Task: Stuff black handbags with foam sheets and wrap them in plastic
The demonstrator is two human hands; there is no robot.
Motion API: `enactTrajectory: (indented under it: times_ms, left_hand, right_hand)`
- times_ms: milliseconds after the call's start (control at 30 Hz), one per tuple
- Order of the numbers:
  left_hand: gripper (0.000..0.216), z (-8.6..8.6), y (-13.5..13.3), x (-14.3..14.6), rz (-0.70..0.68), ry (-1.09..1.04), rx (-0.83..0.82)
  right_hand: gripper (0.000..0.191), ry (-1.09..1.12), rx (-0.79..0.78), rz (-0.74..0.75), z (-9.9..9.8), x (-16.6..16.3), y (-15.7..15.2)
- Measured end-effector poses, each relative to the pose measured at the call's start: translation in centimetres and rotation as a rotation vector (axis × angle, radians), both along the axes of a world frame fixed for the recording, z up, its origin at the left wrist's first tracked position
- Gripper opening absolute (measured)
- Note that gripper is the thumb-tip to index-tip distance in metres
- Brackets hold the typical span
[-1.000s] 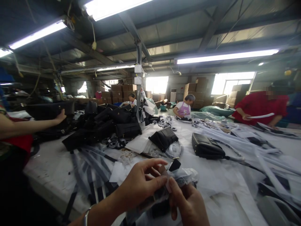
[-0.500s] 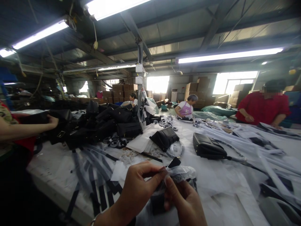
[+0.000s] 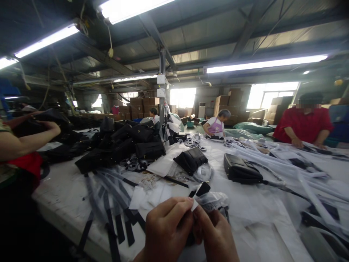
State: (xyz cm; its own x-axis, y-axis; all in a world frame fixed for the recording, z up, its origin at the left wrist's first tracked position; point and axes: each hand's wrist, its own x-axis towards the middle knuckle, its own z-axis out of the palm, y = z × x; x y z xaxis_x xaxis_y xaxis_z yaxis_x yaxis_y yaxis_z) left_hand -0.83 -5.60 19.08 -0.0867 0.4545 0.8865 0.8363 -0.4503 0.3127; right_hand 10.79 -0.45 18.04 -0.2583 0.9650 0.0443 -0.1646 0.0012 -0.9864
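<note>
My left hand (image 3: 166, 229) and my right hand (image 3: 215, 236) meet low in the middle of the head view, fingers curled and fingertips pinched together. Between them they grip a black strap in a clear crinkled plastic sleeve (image 3: 211, 199). A small white tag (image 3: 194, 205) sticks up at the fingertips and the strap's black end (image 3: 203, 189) pokes out above it. The lower part of the strap is hidden behind my hands.
A long white-covered table (image 3: 62, 193) carries a heap of black bags (image 3: 128, 140), bagged black straps (image 3: 109, 193), a black handbag (image 3: 241, 169) and a black pouch (image 3: 191, 160). A person's arm (image 3: 27, 142) at left holds a bag. A person in red (image 3: 304, 125) works at right.
My two hands have drawn closer and lower, fingers closing tighter on the sleeved strap. The person at left has pulled a black bag up and away from the heap.
</note>
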Motion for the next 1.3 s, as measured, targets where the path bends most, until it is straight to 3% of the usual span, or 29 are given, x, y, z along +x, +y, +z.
enactTrajectory:
  times_ms: [133,333,500,600,667,733,833,900,1100,1300]
  left_hand:
    - [0.029,0.2,-0.3,-0.6,0.015,0.222,0.048]
    - [0.030,1.2,-0.8,-1.2,0.028,0.372,0.018]
    - [0.029,0.4,-0.7,-1.3,0.111,0.492,0.051]
    - [0.033,-0.3,-0.8,-1.5,0.094,0.508,0.041]
    - [0.039,-0.4,-0.9,-1.6,0.012,0.427,-0.026]
    - [0.037,-0.2,-0.8,-1.7,-0.105,0.213,-0.151]
    - [0.023,1.0,-0.5,-2.0,-0.219,-0.203,-0.406]
    - [0.019,2.1,-0.2,-2.2,-0.248,-0.357,-0.565]
    - [0.020,4.4,0.9,-2.9,-0.296,-0.262,-0.766]
    - [0.021,3.3,2.9,-3.3,-0.361,-0.260,-0.839]
  right_hand:
    - [0.050,0.049,-0.015,0.091,-0.6,0.2,0.7]
    - [0.049,0.101,-0.045,0.206,-1.4,0.6,1.3]
    - [0.052,0.256,-0.093,0.226,-0.9,0.8,0.7]
    - [0.049,0.183,-0.024,0.215,-0.5,0.9,0.6]
    - [0.046,0.108,0.024,0.193,-0.3,1.0,0.7]
    - [0.047,0.072,0.031,0.164,-0.2,1.2,0.7]
    - [0.048,0.067,0.022,0.150,-0.2,1.4,0.6]
    - [0.048,0.086,0.018,0.170,-0.4,1.5,0.6]
    - [0.043,0.130,0.026,0.219,-1.2,1.7,1.3]
    - [0.039,0.205,0.057,0.303,-1.1,1.5,1.1]
